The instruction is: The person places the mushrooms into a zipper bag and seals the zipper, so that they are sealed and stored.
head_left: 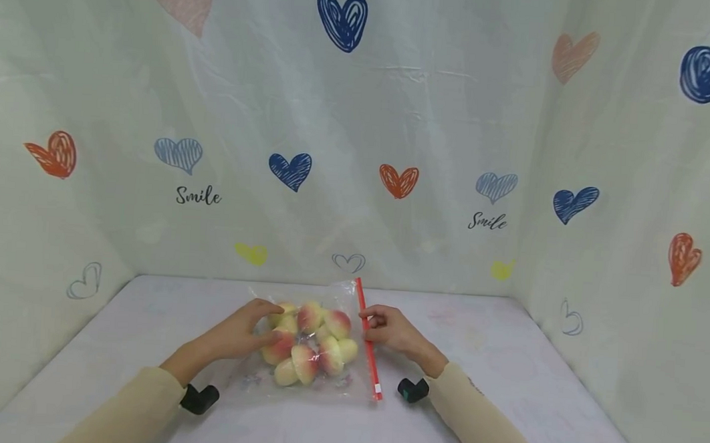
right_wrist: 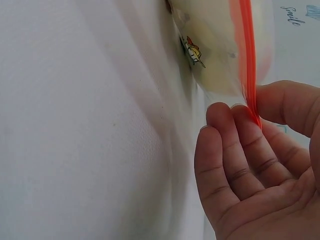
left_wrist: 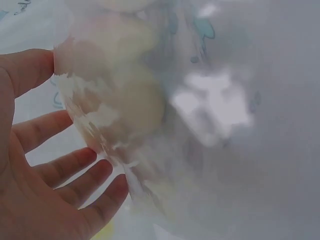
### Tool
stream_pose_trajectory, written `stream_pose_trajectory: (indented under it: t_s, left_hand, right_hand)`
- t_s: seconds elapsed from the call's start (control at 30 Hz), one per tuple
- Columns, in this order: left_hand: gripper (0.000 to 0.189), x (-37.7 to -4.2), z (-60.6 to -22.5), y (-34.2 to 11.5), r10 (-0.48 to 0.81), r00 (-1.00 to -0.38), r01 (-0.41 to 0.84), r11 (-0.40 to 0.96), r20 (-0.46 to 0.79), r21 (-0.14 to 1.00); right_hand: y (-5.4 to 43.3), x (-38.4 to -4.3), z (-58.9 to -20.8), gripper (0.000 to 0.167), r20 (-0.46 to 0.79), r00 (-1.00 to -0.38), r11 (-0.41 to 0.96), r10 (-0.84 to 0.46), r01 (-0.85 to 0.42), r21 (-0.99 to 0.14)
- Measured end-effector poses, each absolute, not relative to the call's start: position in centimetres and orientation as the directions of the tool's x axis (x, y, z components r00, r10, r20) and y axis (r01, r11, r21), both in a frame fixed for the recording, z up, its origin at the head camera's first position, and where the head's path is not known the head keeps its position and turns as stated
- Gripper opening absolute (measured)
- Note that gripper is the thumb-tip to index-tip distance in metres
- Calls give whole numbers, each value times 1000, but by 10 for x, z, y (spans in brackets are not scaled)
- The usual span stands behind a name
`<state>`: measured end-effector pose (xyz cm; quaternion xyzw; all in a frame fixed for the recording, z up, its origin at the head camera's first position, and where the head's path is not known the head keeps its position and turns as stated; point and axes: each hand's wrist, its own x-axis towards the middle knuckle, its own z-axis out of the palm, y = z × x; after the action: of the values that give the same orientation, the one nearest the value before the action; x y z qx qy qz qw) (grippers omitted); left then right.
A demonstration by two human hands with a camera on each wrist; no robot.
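Note:
A clear zip bag [head_left: 334,381] with a red zip strip [head_left: 374,363] lies on the table. Inside it are several yellow and red rounded pieces [head_left: 305,363] that look like small peaches; their exact kind is hard to tell. My left hand [head_left: 242,329] is spread at the bag's left side, and in the left wrist view its fingertips [left_wrist: 90,156] touch the clear plastic. My right hand [head_left: 396,331] pinches the red strip between thumb and fingers, as the right wrist view shows close up. The contents blur behind the plastic in the left wrist view.
The white table [head_left: 434,426] has faint floral prints. A pale curtain [head_left: 439,119] with hearts and the word "Smile" hangs behind and on both sides. Black wrist devices [head_left: 200,399] sit by both sleeves.

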<state>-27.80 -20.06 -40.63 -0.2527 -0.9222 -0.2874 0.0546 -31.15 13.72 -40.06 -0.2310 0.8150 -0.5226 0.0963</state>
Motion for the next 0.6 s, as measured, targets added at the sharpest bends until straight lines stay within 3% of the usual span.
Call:
stream_pose_trajectory:
  t_s: [0.3, 0.6]
  left_hand:
    - [54, -279, -404, -191, 435, -869, 493, 714, 237, 496]
    - [53, -280, -406, -184, 444, -864, 501, 704, 239, 503]
  right_hand:
    - [147, -316, -401, 40, 78, -871, 341, -485, -271, -900]
    - [158, -337, -427, 41, 76, -881, 338, -466, -257, -905]
